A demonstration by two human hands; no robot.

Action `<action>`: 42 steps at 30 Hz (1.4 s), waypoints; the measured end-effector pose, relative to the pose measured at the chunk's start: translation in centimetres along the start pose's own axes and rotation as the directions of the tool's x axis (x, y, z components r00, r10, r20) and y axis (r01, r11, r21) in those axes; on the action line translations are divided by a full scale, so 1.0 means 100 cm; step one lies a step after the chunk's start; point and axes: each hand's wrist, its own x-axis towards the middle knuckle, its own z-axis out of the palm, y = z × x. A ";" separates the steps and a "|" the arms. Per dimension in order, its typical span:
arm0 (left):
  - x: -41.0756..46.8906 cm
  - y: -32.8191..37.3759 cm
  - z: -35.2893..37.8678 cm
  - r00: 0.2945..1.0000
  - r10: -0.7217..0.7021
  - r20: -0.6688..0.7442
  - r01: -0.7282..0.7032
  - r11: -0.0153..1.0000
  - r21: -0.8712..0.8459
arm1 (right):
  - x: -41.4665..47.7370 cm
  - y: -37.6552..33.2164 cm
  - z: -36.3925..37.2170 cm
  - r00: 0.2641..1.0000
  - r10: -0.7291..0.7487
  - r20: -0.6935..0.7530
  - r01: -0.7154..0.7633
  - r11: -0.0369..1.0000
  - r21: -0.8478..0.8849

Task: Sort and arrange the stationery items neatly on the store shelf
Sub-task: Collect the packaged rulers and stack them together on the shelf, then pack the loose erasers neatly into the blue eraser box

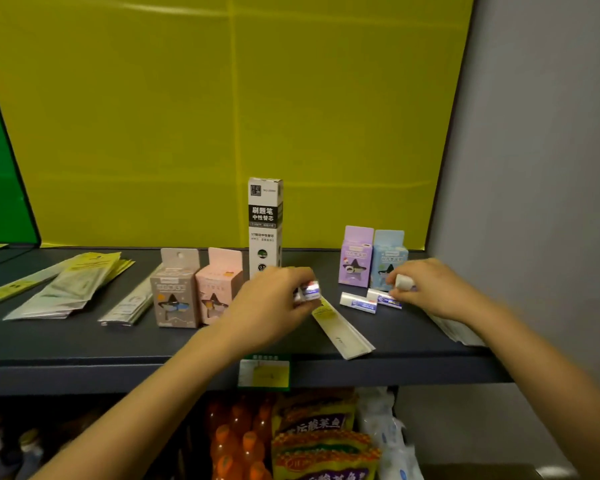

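The left hand (274, 301) pinches a small sleeved eraser (309, 292) between thumb and curled fingers, just above the middle of the shelf (84, 344). The right hand (433, 289) is curled round a second eraser (404, 281), its white end showing, nearer the shelf's right end. The hands are apart, each clamped on its own piece.

Between them a third eraser (357, 302) and a fourth eraser (385, 299) lie flat, side by side, just in front of the purple box (355, 258) and the blue box (388, 258).

The erasers look light and rubbery, and their glossy sleeves probably slide, so a pinch across the sleeve's narrow sides seems safest. A long flat packet (343, 329) lies slanted toward the front edge; it looks thin and bendy, best slid or lifted by its long edges.

The tall refill box (265, 226) stands upright near the back edge. It is likely hollow and easy to topple, so it should be held low on its body. A grey box (175, 289) and a pink box (219, 285) stand left of centre. Flat packets (70, 285) are fanned toward the left end.
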 end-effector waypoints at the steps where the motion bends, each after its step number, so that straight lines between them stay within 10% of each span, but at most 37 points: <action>1: 0.009 0.005 0.008 1.000 0.006 0.012 -0.006 1.000 0.019 | 0.002 0.001 0.006 0.999 0.004 0.033 -0.002 0.999 -0.053; 10: 0.074 0.012 0.060 0.931 -0.051 0.362 -0.030 0.976 0.216 | 0.001 0.016 0.004 1.000 0.013 0.001 -0.013 0.999 -0.029; 16: 0.079 0.015 0.063 0.934 -0.052 0.354 -0.079 0.935 0.347 | -0.014 0.017 -0.017 0.997 -0.046 -0.067 0.054 0.992 0.117; 30: -0.083 -0.026 -0.106 0.910 -0.370 -0.186 0.406 0.885 0.227 | -0.006 -0.140 -0.024 0.867 -0.457 -0.200 0.499 0.794 0.348; 42: -0.308 -0.108 -0.228 0.707 -0.686 -0.172 0.707 0.693 0.142 | -0.023 -0.370 0.032 0.719 -0.688 -0.095 0.645 0.610 0.460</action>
